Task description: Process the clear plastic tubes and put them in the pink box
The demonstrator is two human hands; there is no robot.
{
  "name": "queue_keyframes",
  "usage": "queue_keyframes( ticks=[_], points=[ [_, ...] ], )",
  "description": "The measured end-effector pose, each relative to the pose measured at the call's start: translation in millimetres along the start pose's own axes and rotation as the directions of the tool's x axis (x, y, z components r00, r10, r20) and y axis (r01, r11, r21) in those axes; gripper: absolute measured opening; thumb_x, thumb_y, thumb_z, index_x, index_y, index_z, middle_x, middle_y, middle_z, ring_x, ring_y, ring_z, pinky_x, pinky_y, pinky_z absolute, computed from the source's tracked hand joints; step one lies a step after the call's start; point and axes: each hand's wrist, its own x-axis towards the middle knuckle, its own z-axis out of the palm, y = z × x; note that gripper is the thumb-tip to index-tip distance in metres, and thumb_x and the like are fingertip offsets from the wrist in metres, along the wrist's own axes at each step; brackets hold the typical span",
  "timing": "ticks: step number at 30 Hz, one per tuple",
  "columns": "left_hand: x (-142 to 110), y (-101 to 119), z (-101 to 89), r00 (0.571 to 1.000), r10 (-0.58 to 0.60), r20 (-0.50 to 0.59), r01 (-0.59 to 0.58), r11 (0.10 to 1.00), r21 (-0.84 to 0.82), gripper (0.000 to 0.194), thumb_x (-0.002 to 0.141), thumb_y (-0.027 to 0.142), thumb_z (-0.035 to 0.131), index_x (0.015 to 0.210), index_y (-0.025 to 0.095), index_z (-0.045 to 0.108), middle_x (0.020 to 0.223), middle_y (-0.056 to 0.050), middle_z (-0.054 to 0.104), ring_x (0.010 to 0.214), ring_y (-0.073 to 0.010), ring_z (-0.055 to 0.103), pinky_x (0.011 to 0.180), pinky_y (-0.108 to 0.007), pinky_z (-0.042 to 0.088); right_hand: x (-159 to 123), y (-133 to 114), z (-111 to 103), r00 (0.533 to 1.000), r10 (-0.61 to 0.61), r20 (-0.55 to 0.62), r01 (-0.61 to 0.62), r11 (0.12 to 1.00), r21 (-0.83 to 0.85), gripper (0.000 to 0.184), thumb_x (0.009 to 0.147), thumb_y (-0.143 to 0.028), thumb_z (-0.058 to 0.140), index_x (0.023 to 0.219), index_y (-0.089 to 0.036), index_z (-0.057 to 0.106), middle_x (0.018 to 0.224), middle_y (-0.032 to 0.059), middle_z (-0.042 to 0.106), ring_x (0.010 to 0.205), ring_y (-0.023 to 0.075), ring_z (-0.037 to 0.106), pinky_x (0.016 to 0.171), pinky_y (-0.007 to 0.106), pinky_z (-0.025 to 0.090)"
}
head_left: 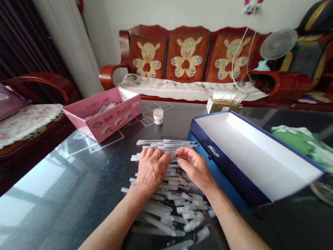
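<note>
I'm seeing the left hand (154, 164) and right hand (195, 166) half-curled, nearly meeting, any grip unclear; translucent pens (171, 186) are lying beneath them and between the forearms (110, 240) on the counter (58, 199), the farthest running crosswise

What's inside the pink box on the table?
Several pale, slender pieces are visible inside the pink box. Its near wall covers the floor and anything lower down, so how many there are can't be told.
</note>
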Motion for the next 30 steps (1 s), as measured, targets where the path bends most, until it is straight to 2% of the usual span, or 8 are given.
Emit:
queue_keyframes(
  ticks=[2,7,11,15,21,24,27,30],
  points=[
    [-0.4,0.1,0.6,1.0,0.004,-0.004,-0.004,1.0,-0.003,0.024,0.096,0.033,0.043,0.095,0.025,0.065,0.075,-0.003,0.06,0.075,-0.0187,0.046,0.072,-0.034,0.031,-0.6,0.3,-0.3,1.0,-0.021,-0.015,0.02,0.998,-0.063,0.023,0.077,-0.034,0.064,0.097,-0.022,0.066,0.091,0.0034,0.069,0.083,0.0183,0.063,0.072,0.028,0.05],
    [-0.7,0.4,1.4,1.0,0.027,-0.014,-0.027,1.0,0.008,0.024,0.096,0.035,0.043,0.095,0.024,0.065,0.075,-0.003,0.06,0.074,-0.0188,0.046,0.074,-0.035,0.031,-0.5,-3.0,-0.9,0.995,-0.101,0.003,0.099,0.976,-0.194,0.023,0.084,-0.04,0.058,0.079,-0.021,0.069,0.078,0.0026,0.067,0.076,0.0181,0.061,0.07,0.027,0.048],
    [-0.2,0.3,0.7,1.0,0.017,-0.002,-0.017,1.0,0.009,0.024,0.096,0.034,0.043,0.096,0.024,0.066,0.074,-0.003,0.059,0.074,-0.0189,0.046,0.073,-0.035,0.031,-0.2,-2.8,-1.0,0.997,-0.073,0.026,0.076,0.989,-0.124,0.017,0.08,-0.033,0.061,0.09,-0.021,0.068,0.089,0.0028,0.069,0.082,0.0181,0.062,0.072,0.027,0.049],
    [0.0,0.5,0.4,1.0,0.016,-0.006,-0.016,1.0,0.014,0.025,0.096,0.034,0.043,0.096,0.024,0.066,0.075,-0.003,0.06,0.074,-0.0187,0.047,0.073,-0.035,0.031,-0.4,-1.4,-1.9,0.999,-0.044,-0.006,0.043,0.995,-0.088,0.026,0.078,-0.033,0.063,0.101,-0.022,0.065,0.096,0.0041,0.069,0.086,0.0188,0.062,0.073,0.028,0.05],
    [0.2,1.0,0.8,1.0,0.027,-0.008,-0.027,1.0,0.012,0.026,0.096,0.034,0.042,0.093,0.023,0.066,0.073,-0.003,0.059,0.074,-0.0187,0.046,0.073,-0.035,0.032,-0.1,-4.2,-2.3,0.995,-0.104,0.006,0.103,0.971,-0.215,0.023,0.085,-0.04,0.056,0.079,-0.021,0.068,0.078,0.0028,0.067,0.077,0.0185,0.061,0.071,0.028,0.047],
    [-0.3,0.8,0.9,1.0,0.022,-0.004,-0.022,1.0,0.016,0.026,0.096,0.034,0.042,0.093,0.024,0.066,0.074,-0.003,0.058,0.075,-0.0191,0.046,0.074,-0.035,0.032,-0.3,-3.2,-1.9,0.997,-0.078,0.023,0.081,0.981,-0.177,0.017,0.081,-0.035,0.06,0.087,-0.021,0.067,0.083,0.0021,0.067,0.075,0.0172,0.06,0.066,0.026,0.046],
    [-0.5,1.0,0.8,1.0,0.016,0.001,-0.016,1.0,0.012,0.025,0.096,0.032,0.042,0.093,0.023,0.065,0.074,-0.003,0.058,0.075,-0.0191,0.046,0.074,-0.035,0.032,-0.6,-1.0,-1.9,0.998,-0.048,0.04,0.052,0.992,-0.119,0.026,0.078,-0.032,0.063,0.101,-0.022,0.064,0.095,0.0028,0.068,0.081,0.0174,0.061,0.067,0.026,0.047],
    [-0.2,1.4,0.7,1.0,0.017,0.011,-0.017,1.0,-0.001,0.025,0.096,0.031,0.042,0.092,0.023,0.065,0.073,-0.003,0.058,0.074,-0.0188,0.046,0.074,-0.035,0.032,-0.6,-1.0,-2.4,0.999,-0.034,0.018,0.036,0.989,-0.145,0.025,0.082,-0.038,0.06,0.099,-0.021,0.065,0.095,0.0043,0.068,0.085,0.019,0.061,0.072,0.028,0.048]
  ],
)
